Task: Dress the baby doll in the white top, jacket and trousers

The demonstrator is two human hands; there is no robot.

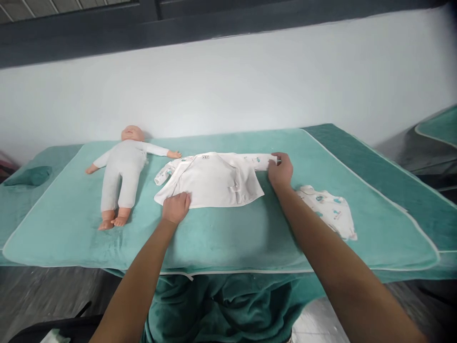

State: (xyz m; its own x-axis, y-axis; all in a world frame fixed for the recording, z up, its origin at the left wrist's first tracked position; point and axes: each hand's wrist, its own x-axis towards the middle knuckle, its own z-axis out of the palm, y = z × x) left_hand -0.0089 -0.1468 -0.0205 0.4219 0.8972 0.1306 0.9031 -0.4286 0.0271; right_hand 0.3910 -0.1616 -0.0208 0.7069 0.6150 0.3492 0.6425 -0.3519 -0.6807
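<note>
A white baby shirt (pixel 214 178) lies spread open on the green cover, its plain inner side up and a small label at the neck. Its sleeves carry a green print; the left one is bent, the right one stretched out straight. My left hand (pixel 176 207) is closed on the lower left hem, fingers curled over the edge. At the end of the right sleeve, my right hand (pixel 281 171) pinches the cuff between thumb and fingers. Beside my right forearm lies a folded printed baby garment (pixel 333 209), partly hidden by that arm.
A baby doll (pixel 123 171) in a white suit lies on its back at the left, one hand close to the shirt's left sleeve. The green cover (pixel 228 238) lies over a bed against a white wall (pixel 228 90). Green cloth (pixel 221 309) hangs below the front edge.
</note>
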